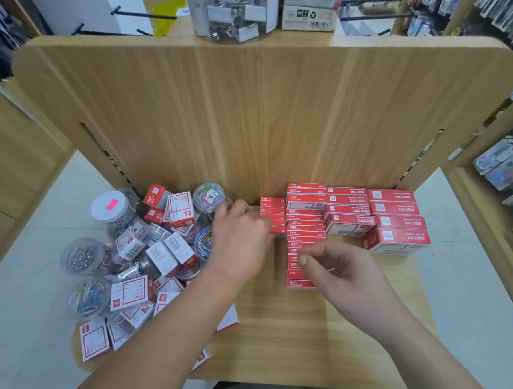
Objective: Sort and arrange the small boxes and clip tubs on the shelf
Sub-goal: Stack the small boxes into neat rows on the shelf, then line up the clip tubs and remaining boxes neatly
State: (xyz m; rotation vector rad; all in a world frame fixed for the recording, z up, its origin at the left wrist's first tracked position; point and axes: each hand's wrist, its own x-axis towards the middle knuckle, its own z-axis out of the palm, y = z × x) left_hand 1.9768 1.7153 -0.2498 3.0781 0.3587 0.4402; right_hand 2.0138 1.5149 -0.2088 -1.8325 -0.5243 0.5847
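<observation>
1. The left hand [239,234] lies curled against the narrow column of red boxes [273,215] at the back of the shelf [271,327]; whether it grips them is hidden.
2. The right hand [342,268] hovers loosely curled nearby, apparently holding nothing.
3. The boxes look light, stiff and square-edged, so they are probably best squeezed end to end.
4. The clip tubs [83,257], heaped at the left, look smooth and likely to roll; hold them by the lid.

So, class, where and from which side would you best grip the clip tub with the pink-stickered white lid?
Probably across the rim of its white lid, from above: the clip tub stands with lid up and clear, while small boxes crowd its lower wall.
</observation>
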